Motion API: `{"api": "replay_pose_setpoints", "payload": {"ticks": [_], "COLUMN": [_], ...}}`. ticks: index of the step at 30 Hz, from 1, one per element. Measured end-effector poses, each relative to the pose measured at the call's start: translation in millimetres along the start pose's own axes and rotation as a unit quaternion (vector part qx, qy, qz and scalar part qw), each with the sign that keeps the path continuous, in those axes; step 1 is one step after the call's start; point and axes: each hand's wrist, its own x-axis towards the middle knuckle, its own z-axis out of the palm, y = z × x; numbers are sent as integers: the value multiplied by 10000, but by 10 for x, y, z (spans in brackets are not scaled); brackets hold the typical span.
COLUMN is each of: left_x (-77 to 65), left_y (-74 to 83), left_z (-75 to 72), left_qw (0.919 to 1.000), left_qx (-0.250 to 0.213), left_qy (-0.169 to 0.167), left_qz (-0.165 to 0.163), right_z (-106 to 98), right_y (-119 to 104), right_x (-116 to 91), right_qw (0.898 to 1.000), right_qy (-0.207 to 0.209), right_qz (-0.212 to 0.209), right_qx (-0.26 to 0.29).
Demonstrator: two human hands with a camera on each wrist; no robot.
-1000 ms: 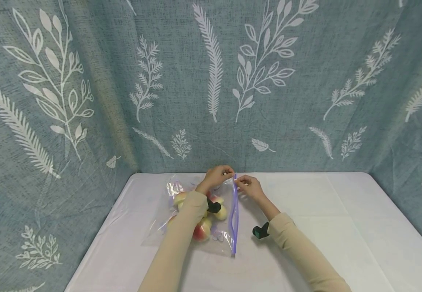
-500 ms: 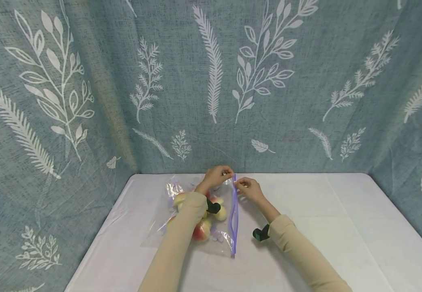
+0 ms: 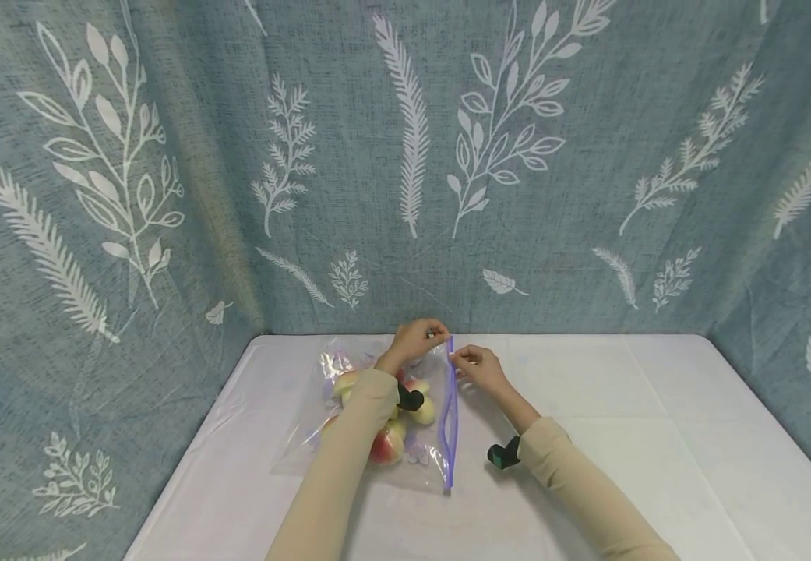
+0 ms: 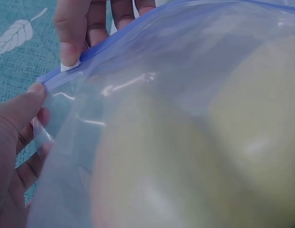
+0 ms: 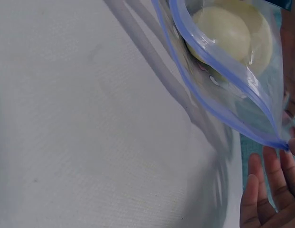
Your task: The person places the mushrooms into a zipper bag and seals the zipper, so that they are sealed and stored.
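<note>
A clear zip bag (image 3: 419, 474) lies on its side on the table, with several yellow-and-red fruits (image 3: 387, 446) inside. Its purple zip edge (image 3: 453, 467) faces right and gapps apart along the near part. At the far corner of that edge, my left hand (image 3: 415, 340) pinches the plastic between thumb and fingers. Just nearer along the zip, my right hand (image 3: 482, 368) pinches the edge; the left wrist view shows its thumb on a small white tab (image 4: 70, 66). In the right wrist view, the zip's two sides meet at the right hand's fingertips.
The table has a white cloth (image 3: 601, 436). A blue-green curtain (image 3: 377, 156) with white leaf prints stands right behind it and along both sides. Dark wrist cameras (image 3: 503, 453) hang under the sleeves.
My right hand has slid slightly nearer along the purple zip edge, away from the far corner. The left hand holds its place, and the bag lies as before.
</note>
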Motion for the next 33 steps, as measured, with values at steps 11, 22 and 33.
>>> {"api": "replay_pose_setpoints", "payload": {"ticks": [11,22,33], "left_x": [0,-27,-25], "left_y": [12,37,10], "left_z": [14,9,18], "left_qw": [9999,10000,9999], "left_qx": [73,19,107], "left_qy": [60,-8,110], "left_qz": [99,-52,70], "right_z": [-3,15,29], "right_y": [28,68,54], "right_x": [-56,-66,-106], "right_qw": [9998,9999,9998], "right_qy": [-44,-151,-123], "right_qz": [165,47,88], "right_qx": [91,65,116]}}
